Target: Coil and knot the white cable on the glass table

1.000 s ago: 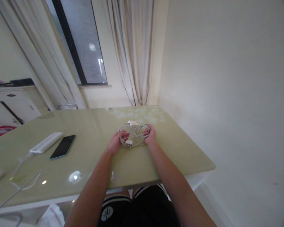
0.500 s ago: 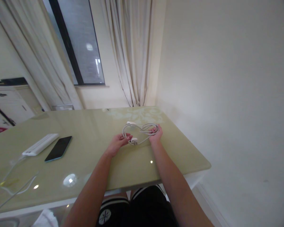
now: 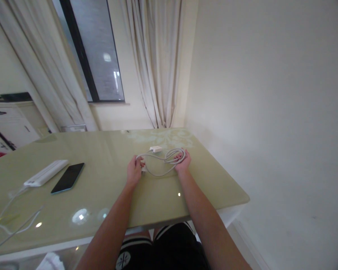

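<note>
A white cable [image 3: 160,165] lies in loose loops on the green glass table [image 3: 107,187], between my two hands. My left hand [image 3: 134,171] is closed around one end of it, where a small white plug shows at the fingers. On the other side, my right hand [image 3: 182,162] grips the bunched loops. A white adapter block [image 3: 156,149] on the cable rests on the table just beyond the loops.
At the left lie a black phone [image 3: 68,177] and a white power strip [image 3: 46,173] with thin white leads [image 3: 15,221] trailing off. The table's right edge ends near a plain wall. Curtains [image 3: 157,63] and a window stand behind.
My left hand has moved left, drawing the cable's end out so the coil is stretched wider. My right hand has stayed on the loops.
</note>
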A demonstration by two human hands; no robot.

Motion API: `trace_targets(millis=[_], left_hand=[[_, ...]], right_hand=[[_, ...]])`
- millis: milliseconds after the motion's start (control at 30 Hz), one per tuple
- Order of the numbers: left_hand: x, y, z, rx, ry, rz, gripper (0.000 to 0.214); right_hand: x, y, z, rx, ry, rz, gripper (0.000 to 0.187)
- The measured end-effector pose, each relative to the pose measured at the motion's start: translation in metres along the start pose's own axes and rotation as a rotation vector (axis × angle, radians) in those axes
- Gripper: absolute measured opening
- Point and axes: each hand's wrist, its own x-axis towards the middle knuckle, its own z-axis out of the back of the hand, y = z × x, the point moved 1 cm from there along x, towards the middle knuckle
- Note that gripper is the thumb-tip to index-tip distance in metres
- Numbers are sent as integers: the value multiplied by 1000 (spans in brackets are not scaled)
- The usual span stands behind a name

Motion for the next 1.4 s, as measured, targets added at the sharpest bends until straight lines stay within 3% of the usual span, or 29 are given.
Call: trace_targets(millis=[167,467,633,700,867,967,1033,1233,1400], left_hand=[[1,-3,4,99,-55,38,27],[1,-3,10,295,-163,76,30],[-3,-5,7,276,-134,100,31],[-6,-6,5,313,-129,46,30],[-11,-7,2,607,-302,-111,31],[-10,-4,1,580,-208,-160,31],[-8,-3,0,504,-144,-224,29],[-12,-13,2,232,-144,-368,32],[-21,-28,2,-20,-54,-394,25]], right_hand=[[1,-2,-2,130,-41,-106,22],[3,-12,-7,-121,-172,106,18],[2,-10,-3,-458,-106,294,18],[2,-8,0,-633,-124,367,15],[-3,-6,5,-1065,-158,502,13],[-7,-12,5,-1235,-91,494,18],[-7,-15,5,-1205,-76,444,22],[-4,-16,3,-922,-85,398,38],[-8,-18,-5,-633,3,322,24]])
